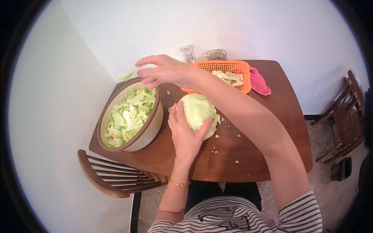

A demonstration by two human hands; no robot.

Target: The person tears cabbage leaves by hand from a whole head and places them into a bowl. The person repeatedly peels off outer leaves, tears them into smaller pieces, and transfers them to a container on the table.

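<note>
My left hand rests around the left and near side of a pale green cabbage head on the wooden table. Over the far rim of a large tub, my right hand is stretched out, its fingers spread and somewhat blurred. Just beyond its fingertips a blurred pale green leaf piece is in the air. Torn leaves fill much of the tub. Beyond the cabbage, partly behind my right forearm, sits an orange plastic basket with pale leaf scraps.
A clear glass and a glass bowl stand by the wall. A pink cloth lies beside the basket. Small leaf bits dot the wooden table. One wooden chair is at the near left, another at the right.
</note>
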